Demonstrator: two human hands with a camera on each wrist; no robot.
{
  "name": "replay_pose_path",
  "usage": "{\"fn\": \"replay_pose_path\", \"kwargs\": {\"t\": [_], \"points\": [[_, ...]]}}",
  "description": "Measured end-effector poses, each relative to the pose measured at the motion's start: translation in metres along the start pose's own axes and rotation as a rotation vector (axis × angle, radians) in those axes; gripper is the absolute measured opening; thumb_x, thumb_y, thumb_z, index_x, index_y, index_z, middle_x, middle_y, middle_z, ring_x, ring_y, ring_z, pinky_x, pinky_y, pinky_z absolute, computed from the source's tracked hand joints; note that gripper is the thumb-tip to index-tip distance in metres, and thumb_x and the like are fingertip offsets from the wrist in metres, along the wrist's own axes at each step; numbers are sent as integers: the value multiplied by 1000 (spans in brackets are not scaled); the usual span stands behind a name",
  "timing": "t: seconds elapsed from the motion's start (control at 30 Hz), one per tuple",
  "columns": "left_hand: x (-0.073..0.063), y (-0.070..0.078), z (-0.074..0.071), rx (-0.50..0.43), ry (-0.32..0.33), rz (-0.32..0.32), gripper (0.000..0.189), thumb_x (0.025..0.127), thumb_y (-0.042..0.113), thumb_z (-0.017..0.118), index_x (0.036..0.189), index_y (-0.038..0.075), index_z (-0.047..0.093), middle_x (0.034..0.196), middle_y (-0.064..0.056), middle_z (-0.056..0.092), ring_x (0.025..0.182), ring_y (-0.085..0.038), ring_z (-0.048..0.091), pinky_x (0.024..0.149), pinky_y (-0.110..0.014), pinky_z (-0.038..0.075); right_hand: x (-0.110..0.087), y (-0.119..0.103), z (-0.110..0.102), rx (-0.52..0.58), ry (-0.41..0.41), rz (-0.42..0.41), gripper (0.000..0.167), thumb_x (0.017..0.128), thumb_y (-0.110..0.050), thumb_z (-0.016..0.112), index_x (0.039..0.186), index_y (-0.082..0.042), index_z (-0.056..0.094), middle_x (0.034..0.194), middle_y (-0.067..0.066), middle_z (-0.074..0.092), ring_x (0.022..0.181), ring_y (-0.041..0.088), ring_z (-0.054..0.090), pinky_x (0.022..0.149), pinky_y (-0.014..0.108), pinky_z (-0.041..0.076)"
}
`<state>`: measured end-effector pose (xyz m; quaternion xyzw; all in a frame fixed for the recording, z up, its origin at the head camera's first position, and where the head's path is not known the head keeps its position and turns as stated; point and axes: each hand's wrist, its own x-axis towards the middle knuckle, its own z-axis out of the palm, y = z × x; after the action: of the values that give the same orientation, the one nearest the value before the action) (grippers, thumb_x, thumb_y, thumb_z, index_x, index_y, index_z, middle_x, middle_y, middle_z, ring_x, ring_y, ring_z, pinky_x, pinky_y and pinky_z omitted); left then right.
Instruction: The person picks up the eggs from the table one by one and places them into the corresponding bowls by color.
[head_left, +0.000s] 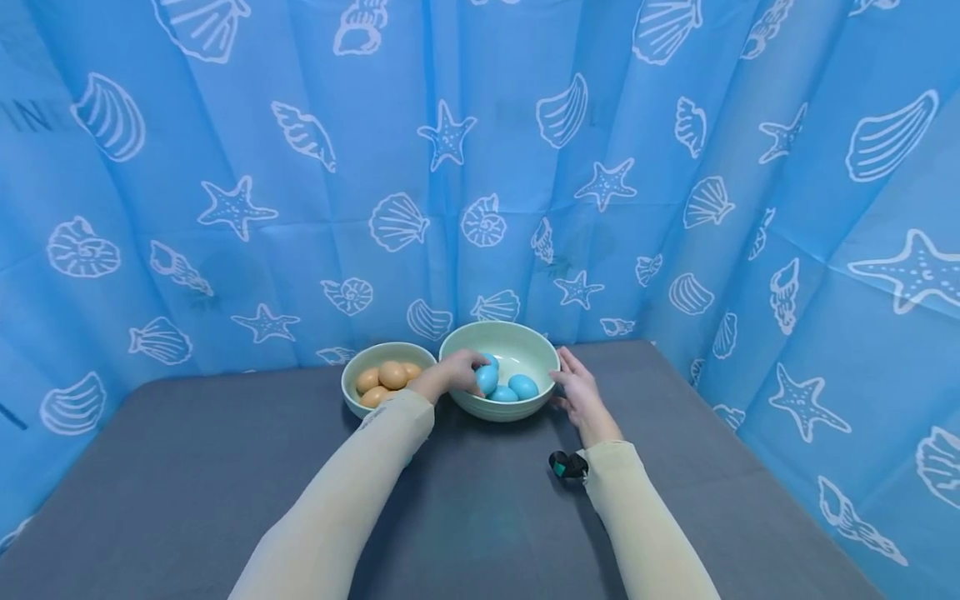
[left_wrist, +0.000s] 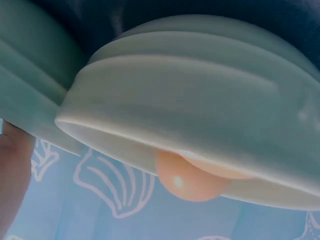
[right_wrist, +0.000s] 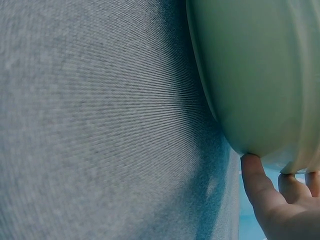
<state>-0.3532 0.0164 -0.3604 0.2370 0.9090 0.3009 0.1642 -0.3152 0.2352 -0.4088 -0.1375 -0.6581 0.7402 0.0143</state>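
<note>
A large pale green bowl [head_left: 536,354] holds several blue eggs [head_left: 522,386]. My left hand [head_left: 457,372] reaches over its left rim, its fingers around a blue egg [head_left: 487,380] inside the bowl. My right hand [head_left: 581,393] is at the bowl's right side. In the right wrist view its fingertips [right_wrist: 251,167] touch the outer wall of the large bowl [right_wrist: 250,75]. Under my left forearm, a smaller pale green bowl [head_left: 351,385] holds several brown eggs [head_left: 392,375], partly hidden by the sleeve.
Both bowls stand side by side near the back edge of a dark grey table [head_left: 480,517]. A blue curtain [head_left: 450,250] with white shell and starfish prints hangs behind it and along the right. A small black device [head_left: 567,465] sits at my right wrist.
</note>
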Motion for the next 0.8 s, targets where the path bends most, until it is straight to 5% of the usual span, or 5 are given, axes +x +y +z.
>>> {"fn": "replay_pose_path", "kwargs": {"t": [0.17, 0.43, 0.8], "points": [[7, -1, 3, 63, 4, 1, 56, 80, -15, 63, 132, 4, 61, 136, -12, 56, 123, -22, 49, 100, -32, 42, 1, 1, 1, 2, -6, 6, 62, 103, -6, 44, 157, -21, 18, 160, -2, 17, 146, 22, 18, 109, 55, 29], [14, -5, 11, 271, 4, 37, 43, 89, -1, 58, 130, 12, 65, 133, -3, 60, 125, -20, 49, 108, -34, 36, 0, -1, 0, 7, -1, 8, 62, 102, -5, 44, 157, -20, 18, 160, -2, 17, 146, 22, 18, 110, 56, 28], [13, -1, 9, 270, -104, -3, 48, 93, -4, 52, 137, 15, 59, 142, -4, 52, 134, -21, 41, 112, -36, 30, 0, 0, -1, 12, -16, -1, 63, 102, -5, 43, 157, -18, 17, 160, -2, 16, 146, 23, 17, 110, 57, 27]]}}
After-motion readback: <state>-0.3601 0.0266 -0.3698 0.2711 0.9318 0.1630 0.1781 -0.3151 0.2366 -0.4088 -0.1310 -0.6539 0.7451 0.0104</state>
